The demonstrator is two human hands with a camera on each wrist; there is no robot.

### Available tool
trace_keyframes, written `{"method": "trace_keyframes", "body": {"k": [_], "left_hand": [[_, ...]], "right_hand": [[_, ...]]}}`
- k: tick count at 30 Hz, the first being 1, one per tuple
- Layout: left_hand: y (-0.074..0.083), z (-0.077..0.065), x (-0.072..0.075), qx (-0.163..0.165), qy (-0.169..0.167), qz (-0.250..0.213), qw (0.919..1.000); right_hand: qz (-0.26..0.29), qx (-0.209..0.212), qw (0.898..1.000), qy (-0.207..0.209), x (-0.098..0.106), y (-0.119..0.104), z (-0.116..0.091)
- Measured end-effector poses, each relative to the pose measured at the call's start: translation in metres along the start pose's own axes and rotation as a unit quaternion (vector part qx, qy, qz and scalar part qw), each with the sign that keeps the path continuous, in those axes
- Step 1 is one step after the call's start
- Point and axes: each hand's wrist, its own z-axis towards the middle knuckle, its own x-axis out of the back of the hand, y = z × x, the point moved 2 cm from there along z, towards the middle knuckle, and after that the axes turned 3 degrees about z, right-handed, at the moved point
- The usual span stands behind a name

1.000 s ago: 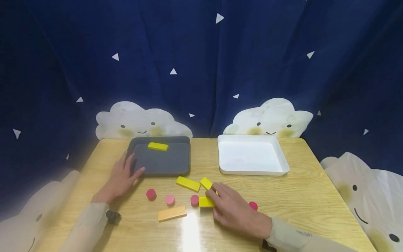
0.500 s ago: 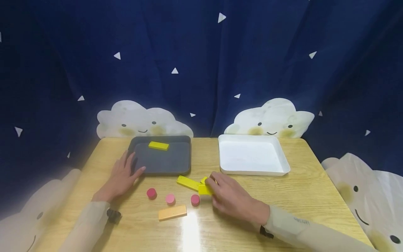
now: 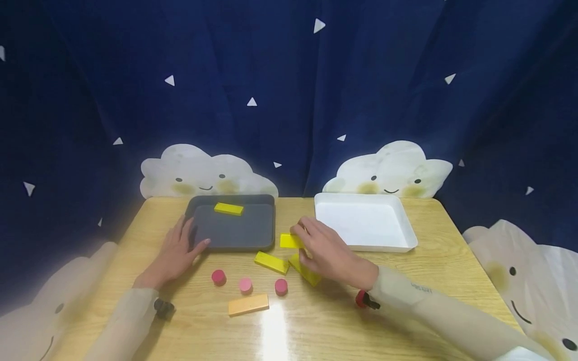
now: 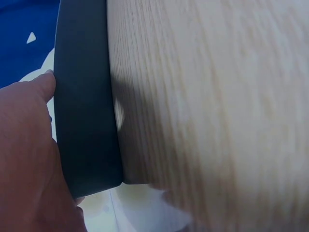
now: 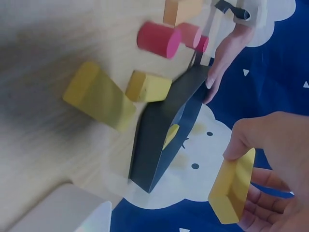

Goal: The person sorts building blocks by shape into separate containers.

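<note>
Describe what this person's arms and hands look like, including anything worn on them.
Both arms wear long, pale beige sleeves. The right sleeve carries small dark lettering, too blurred to read; the left sleeve shows none. A small dark device sits by the left cuff, with another dark fitting by the right. The left hand and right hand wear no gloves.

Legible text: none | right sleeve (image 3: 402,296): small dark lettering (image 3: 421,287), too blurred to read

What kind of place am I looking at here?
Probably a child-themed room or a decorated recording corner, judging by the smiling cloud shapes, navy curtain and wooden table with small colored blocks.
</note>
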Motion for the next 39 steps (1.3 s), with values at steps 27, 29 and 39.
{"method": "trace_keyframes", "body": {"k": [27,29,39], "left_hand": [[0.001,-0.002,-0.001,0.002,0.003,0.005,1.0],[0.001,-0.003,0.0,0.001,0.001,0.005,1.0],[-0.001,0.0,-0.001,0.007,-0.014,0.009,0.9998]], "right_hand": [[0.013,0.012,0.999,-0.037,-0.012,0.023,0.087],[0.007,0.015,0.999,-0.036,-0.015,0.024,0.091],[0.017,0.024,0.999,-0.034,-0.031,0.031,0.112]]}}
